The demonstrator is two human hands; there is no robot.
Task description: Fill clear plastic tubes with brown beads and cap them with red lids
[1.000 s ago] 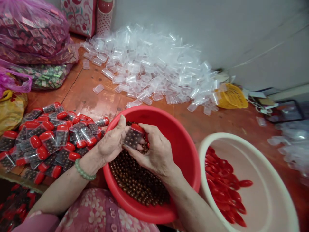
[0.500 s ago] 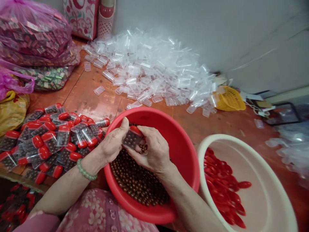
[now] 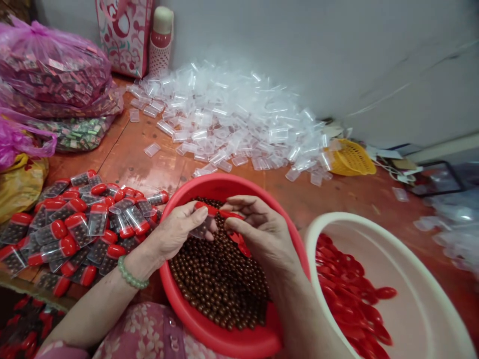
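Note:
Over a red basin (image 3: 290, 234) of brown beads (image 3: 220, 274), my left hand (image 3: 179, 224) grips a clear case (image 3: 202, 228) with a red top and dark contents. A green bead bracelet circles that wrist. My right hand (image 3: 264, 229) pinches a red piece (image 3: 230, 215) close to the case's top; more red pieces (image 3: 240, 243) show beneath its fingers. Left of the basin lies a pile of filled cases with red caps (image 3: 78, 224). At the right, a cream basin (image 3: 422, 279) holds loose red caps (image 3: 348, 284).
Empty clear cases (image 3: 232, 119) are heaped along the wall. Pink plastic bags (image 3: 56, 70) stand at the far left, near a patterned bag (image 3: 125, 40) and a bottle (image 3: 160, 42). A yellow basket (image 3: 350, 157) and a dark frame (image 3: 443, 177) lie at the back right.
My hands have moved apart. The case now rests in my left hand alone, while my right hand has shifted right and shows red pieces in its fingers. The view has tilted slightly.

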